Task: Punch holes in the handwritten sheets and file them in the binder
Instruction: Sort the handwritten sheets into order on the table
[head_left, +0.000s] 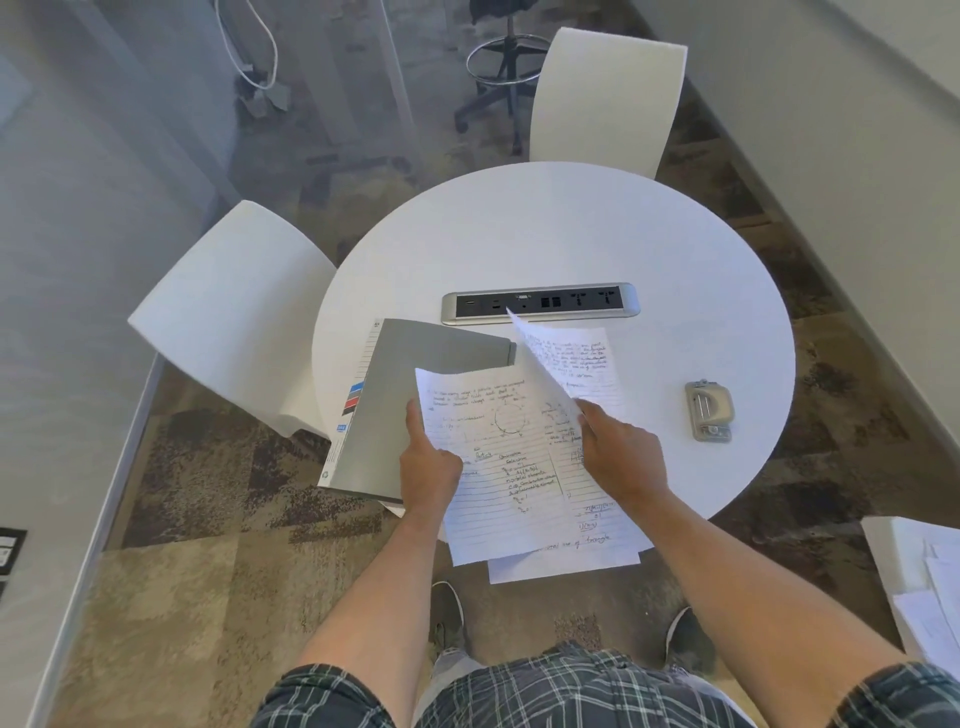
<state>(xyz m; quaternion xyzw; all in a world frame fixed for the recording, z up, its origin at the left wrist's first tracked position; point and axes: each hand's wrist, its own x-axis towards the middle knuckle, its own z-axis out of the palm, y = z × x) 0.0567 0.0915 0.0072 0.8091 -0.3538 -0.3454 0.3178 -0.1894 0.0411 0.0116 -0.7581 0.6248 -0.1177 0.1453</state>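
Note:
Several handwritten sheets (511, 467) are fanned out over the near edge of the round white table (571, 234). My left hand (428, 462) pinches the left edge of the top sheet, thumb on the paper. My right hand (618, 452) grips another sheet and lifts its far corner up, tilted on edge. One more sheet (597, 364) lies flat behind them. A closed grey binder (410, 400) lies at the table's left, partly under the sheets. The grey hole punch (709, 410) sits to the right, apart from both hands.
A silver power and data strip (540, 303) is set into the table's middle. Two white chairs stand at the left (228, 317) and far side (608, 98). A stack of white paper (919, 577) lies at the lower right. A black stool (498, 67) stands farther back.

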